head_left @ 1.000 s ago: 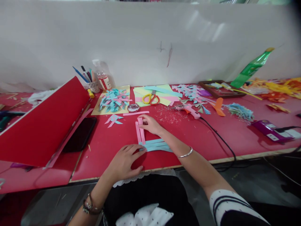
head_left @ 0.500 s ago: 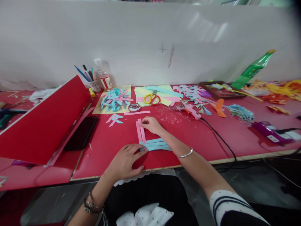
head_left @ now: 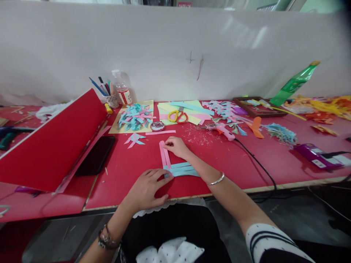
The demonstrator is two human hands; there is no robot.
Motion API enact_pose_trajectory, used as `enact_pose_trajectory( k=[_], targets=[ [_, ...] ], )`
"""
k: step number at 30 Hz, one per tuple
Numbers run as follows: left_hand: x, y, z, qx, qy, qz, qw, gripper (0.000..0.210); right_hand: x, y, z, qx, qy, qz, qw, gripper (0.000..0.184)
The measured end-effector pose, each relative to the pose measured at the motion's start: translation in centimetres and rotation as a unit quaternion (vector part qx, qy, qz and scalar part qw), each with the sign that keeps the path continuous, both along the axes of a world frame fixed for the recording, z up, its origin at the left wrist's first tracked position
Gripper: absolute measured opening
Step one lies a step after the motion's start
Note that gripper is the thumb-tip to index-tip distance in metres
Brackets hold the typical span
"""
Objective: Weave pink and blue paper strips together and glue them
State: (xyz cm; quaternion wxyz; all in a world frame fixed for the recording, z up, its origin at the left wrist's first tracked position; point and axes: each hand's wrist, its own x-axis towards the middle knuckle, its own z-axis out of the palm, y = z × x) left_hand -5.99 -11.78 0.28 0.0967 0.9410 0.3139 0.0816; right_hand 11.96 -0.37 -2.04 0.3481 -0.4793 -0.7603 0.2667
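Note:
Pink paper strips (head_left: 163,157) point away from me and cross several blue paper strips (head_left: 182,169) that run to the right. My right hand (head_left: 176,147) pinches the far end of a pink strip between thumb and fingertips. Over the near left corner, where the strips meet, my left hand (head_left: 149,187) rests with fingers stretched out and pressing on the paper; part of the crossing is hidden under it. Just beyond lies a woven pink and blue paper piece (head_left: 134,139). A single pink strip (head_left: 160,132) lies flat behind my right hand.
Scissors (head_left: 177,116) lie on coloured paper sheets at the back. A pink glue gun (head_left: 221,130) with a black cord sits to the right. A red folder (head_left: 55,146) stands tilted beside a phone (head_left: 95,155). A green bottle (head_left: 294,84) leans at the far right.
The view has shifted slightly, so everything sits a little lower. Both hands keep nearly the same places on the strips.

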Motion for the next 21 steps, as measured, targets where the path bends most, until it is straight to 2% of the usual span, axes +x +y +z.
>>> enact_pose_trajectory(
  k=[13,21],
  targets=[
    [0.02,-0.14,0.04,-0.007,0.004,0.003,1.000,0.049,0.02,0.33,-0.69,-0.017,0.036,-0.020,0.999,0.007],
    [-0.03,-0.06,0.01,-0.007,-0.007,0.001,1.000,0.049,-0.15,0.02,-0.72,-0.042,0.079,-0.022,0.996,0.026]
  ],
)
